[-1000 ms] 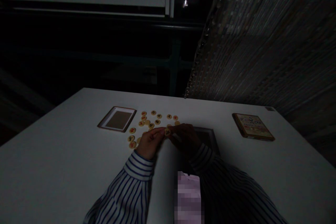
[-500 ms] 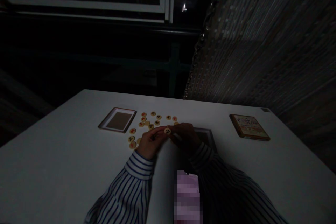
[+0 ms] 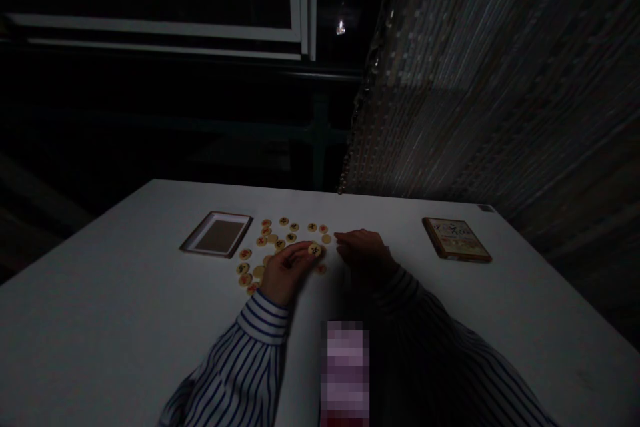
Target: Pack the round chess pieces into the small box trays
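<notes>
My left hand pinches a round Chinese chess piece by its edge, its black character facing me. Dark with shadow, my right hand is over the table just to the right, its forefinger and thumb slightly apart with nothing visible between them. Nearest to its fingertips lies a plain piece, face down. A red-marked piece rests between the hands. Around my left hand, several more chess pieces are scattered, some red, some black, some blank side up; my hand hides part of this group.
An open shallow box with a pale inside stands left of the pieces. On the right lies a flat printed box or lid. A bead curtain hangs behind the white table. A pixelated patch covers the front middle.
My right hand has come away from the left and the held piece, moving slightly right. My left hand keeps the piece, its face more visible. The camera view has shifted a little.
</notes>
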Available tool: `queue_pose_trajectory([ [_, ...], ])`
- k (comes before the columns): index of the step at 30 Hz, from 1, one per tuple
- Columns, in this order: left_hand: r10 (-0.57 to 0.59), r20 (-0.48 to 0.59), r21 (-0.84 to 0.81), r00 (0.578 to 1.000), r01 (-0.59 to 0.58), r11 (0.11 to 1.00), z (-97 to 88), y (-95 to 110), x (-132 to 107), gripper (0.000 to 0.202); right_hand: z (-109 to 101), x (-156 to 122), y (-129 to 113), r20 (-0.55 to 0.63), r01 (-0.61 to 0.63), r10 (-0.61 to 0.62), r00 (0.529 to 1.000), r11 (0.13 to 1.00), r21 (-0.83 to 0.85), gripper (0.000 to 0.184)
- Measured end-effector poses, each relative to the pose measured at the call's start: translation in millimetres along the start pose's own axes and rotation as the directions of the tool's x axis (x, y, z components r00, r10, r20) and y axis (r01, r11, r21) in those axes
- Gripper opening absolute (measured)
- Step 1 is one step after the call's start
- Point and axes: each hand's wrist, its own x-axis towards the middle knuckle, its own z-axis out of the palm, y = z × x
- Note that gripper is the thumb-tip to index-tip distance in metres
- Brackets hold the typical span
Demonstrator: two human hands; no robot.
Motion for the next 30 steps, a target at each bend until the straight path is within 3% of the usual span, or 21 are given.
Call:
queue_pose_trajectory([
  [9, -0.005, 0.023, -0.007, 1.000, 0.005, 1.000, 21.4, 2.8, -7.0, 0.037, -26.7, -7.1, 19.0, -0.082, -0.022, 0.029, 0.996, 0.996, 0.085, 0.023],
  [24, 0.004, 0.058, -0.003, 0.998, -0.003, 1.000, 51.5, -1.7, 0.7, 0.034, -30.5, -14.6, 19.1, 0.032, -0.089, 0.083, 0.996, 0.948, 0.307, 0.018],
  [30, 0.009, 0.062, -0.001, 0.998, -0.009, 1.000, 58.6, -16.2, 2.0, 0.032, -32.3, -18.9, 25.8, 0.071, -0.115, 0.095, 0.993, 0.924, 0.365, 0.019],
])
